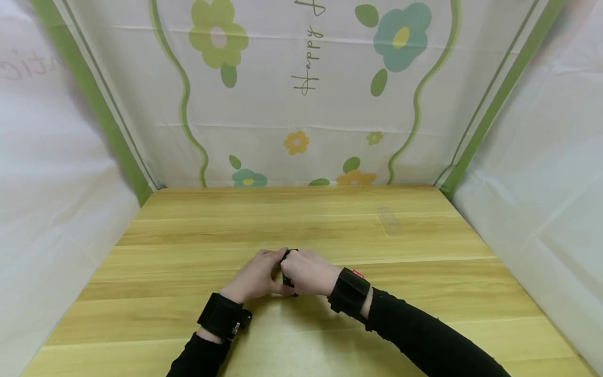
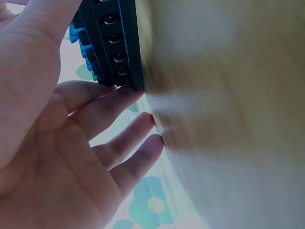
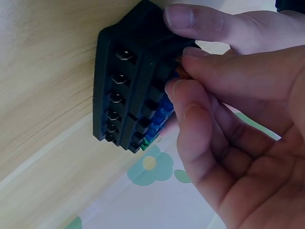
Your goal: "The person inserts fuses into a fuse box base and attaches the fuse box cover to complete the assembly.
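A black screwdriver bit holder [image 3: 143, 71] stands on the wooden table between both hands, with a row of hexagonal shanks along its side. Blue [image 3: 161, 112], green and orange collars of bits show along its top edge. My left hand [image 1: 252, 275] grips the holder by its two ends, thumb at the near end and fingers at the far end. In the left wrist view, two of its fingers are spread apart from the holder. With thumb and forefinger my right hand [image 1: 311, 272] pinches the orange piece [image 3: 181, 71] at the holder's near end; the fingers hide most of it.
The wooden table [image 1: 226, 225] spreads around the hands. A clear flat strip [image 1: 389, 221] lies toward the back right. White cloth with printed flowers [image 1: 297, 110] hangs behind the table, and plain white cloth [image 1: 56, 183] borders the sides.
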Demonstrator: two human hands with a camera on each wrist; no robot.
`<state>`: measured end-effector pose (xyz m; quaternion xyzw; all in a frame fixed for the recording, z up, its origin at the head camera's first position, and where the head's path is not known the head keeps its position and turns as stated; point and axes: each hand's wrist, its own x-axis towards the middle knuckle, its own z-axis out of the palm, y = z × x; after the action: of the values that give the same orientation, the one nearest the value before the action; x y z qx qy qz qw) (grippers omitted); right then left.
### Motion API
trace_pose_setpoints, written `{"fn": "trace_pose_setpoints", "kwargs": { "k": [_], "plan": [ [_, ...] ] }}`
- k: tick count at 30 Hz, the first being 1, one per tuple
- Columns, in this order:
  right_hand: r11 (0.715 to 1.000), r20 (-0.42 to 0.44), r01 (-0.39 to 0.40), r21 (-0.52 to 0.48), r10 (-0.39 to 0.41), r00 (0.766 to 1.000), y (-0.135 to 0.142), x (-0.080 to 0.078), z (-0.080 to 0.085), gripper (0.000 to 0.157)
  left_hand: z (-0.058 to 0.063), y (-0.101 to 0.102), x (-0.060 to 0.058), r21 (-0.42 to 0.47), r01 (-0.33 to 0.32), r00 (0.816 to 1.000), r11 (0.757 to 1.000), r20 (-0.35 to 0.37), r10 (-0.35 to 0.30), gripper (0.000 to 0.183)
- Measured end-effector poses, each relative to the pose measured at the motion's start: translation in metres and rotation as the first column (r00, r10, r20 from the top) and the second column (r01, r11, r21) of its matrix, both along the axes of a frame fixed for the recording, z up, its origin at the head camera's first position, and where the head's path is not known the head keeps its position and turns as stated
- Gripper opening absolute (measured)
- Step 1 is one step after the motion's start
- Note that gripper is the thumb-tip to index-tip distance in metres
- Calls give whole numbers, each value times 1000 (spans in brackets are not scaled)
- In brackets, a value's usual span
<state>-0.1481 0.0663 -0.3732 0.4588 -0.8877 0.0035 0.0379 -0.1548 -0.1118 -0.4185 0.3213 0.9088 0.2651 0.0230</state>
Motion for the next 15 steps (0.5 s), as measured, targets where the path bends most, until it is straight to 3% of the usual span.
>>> {"fn": "trace_pose_setpoints", "kwargs": {
  "k": [15],
  "plan": [
    [999, -49, -33, 32, 34, 998, -2, 3, -2, 28, -3, 0, 0, 2, 4, 1000, 1000, -25, -4, 90]
  ]
}}
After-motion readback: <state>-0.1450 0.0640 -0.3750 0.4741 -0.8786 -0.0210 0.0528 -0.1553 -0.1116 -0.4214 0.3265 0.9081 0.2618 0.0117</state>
